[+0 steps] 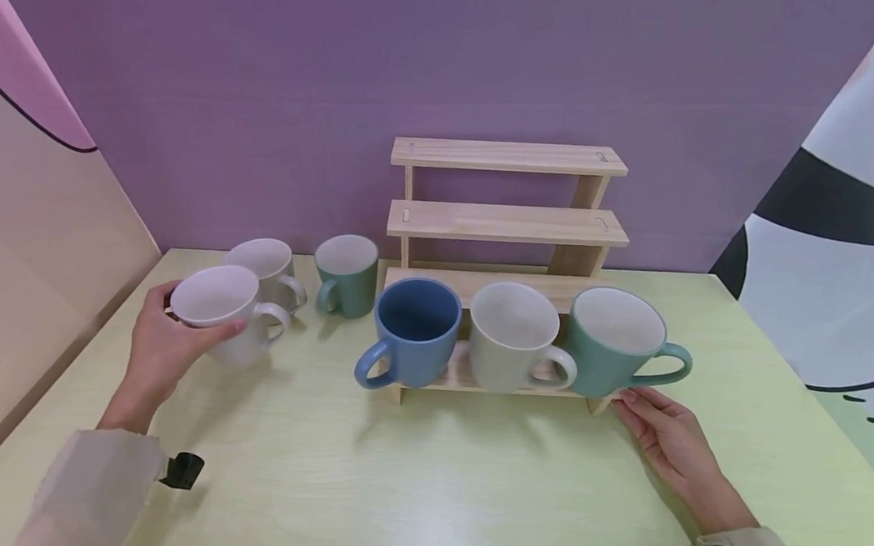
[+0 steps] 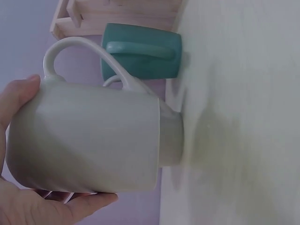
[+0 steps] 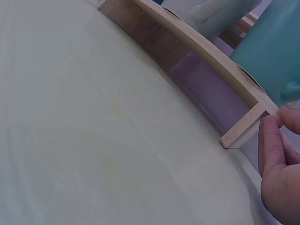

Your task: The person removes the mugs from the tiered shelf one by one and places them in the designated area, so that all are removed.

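Note:
At the left, my left hand (image 1: pixel 161 340) grips a white mug (image 1: pixel 234 340) round its body, handle toward the right. In the left wrist view the held mug (image 2: pixel 89 136) hangs above the table, upright. A second white mug (image 1: pixel 280 289) stands just behind it, partly hidden, and a green mug (image 1: pixel 349 285) stands to the right. My right hand (image 1: pixel 673 442) pinches the lower right end of a wooden tiered shelf (image 1: pixel 509 225), thumb on top. On its lowest step sit a blue mug (image 1: pixel 421 353), a white mug (image 1: pixel 508 360) and a teal mug (image 1: pixel 600 363).
The shelf's upper boards (image 1: pixel 505 157) carry no mugs. Behind the pale table (image 1: pixel 420 483) rises a purple backdrop (image 1: pixel 499 52). Printed panels flank it, one with a black-and-white figure (image 1: pixel 842 256) at the right.

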`<state>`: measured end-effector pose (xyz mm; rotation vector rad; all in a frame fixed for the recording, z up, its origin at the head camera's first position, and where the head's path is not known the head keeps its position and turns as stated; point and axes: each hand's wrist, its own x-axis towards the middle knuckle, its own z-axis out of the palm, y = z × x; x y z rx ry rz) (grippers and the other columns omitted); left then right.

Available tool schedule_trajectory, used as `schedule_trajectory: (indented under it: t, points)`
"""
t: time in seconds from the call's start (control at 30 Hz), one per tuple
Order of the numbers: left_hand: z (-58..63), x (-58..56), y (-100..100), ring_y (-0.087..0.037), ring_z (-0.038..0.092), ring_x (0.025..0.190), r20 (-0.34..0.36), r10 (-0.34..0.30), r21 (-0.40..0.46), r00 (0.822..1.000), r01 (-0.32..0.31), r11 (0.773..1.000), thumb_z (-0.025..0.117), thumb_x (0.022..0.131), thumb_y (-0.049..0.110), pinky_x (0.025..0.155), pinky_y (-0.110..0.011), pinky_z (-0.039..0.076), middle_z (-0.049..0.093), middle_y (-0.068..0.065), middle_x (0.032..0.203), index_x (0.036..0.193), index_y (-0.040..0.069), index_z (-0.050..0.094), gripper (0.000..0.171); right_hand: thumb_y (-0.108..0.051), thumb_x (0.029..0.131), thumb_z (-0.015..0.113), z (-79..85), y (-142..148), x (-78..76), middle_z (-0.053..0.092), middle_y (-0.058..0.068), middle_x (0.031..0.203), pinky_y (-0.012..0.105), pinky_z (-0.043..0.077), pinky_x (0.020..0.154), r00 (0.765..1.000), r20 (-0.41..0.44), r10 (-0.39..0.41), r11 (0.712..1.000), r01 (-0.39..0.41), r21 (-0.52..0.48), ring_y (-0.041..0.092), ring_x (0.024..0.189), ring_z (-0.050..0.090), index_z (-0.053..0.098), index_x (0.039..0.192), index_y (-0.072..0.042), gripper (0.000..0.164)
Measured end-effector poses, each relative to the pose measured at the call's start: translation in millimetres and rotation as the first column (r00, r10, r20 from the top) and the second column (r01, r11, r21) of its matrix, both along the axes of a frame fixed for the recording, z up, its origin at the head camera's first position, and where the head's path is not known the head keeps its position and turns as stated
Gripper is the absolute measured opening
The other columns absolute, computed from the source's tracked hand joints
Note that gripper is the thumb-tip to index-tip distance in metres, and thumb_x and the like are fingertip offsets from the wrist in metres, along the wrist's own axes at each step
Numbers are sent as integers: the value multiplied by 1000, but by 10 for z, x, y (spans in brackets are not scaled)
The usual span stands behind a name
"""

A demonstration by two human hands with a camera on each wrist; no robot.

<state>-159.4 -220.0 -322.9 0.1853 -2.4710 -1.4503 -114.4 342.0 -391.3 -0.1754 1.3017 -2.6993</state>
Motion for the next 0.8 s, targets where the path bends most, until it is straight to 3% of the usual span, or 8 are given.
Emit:
schedule_trajectory:
  t: [0.37, 0.8]
  points:
    - [-164, -28, -25, -38, 44, 121, 33, 8, 16, 999, -9, 1000, 83, 73, 25, 82, -23, 41, 38, -26, 140, 144, -4, 21, 98, 7, 98, 39, 11, 0, 9, 72, 8, 105, 23, 52, 87, 1000, 11, 4, 1000, -4, 11, 14, 99, 69, 71, 106, -3, 34]
    - [-265, -77, -25, -37, 43, 123, 49, 31, 48, 998, -33, 998, 82, 74, 21, 87, -29, 42, 37, -26, 140, 143, -5, 20, 96, 7, 98, 40, 15, -8, 12, 72, 8, 102, 23, 53, 86, 1000, 16, -8, 1000, 8, 1, 14, 97, 69, 72, 104, -2, 34]
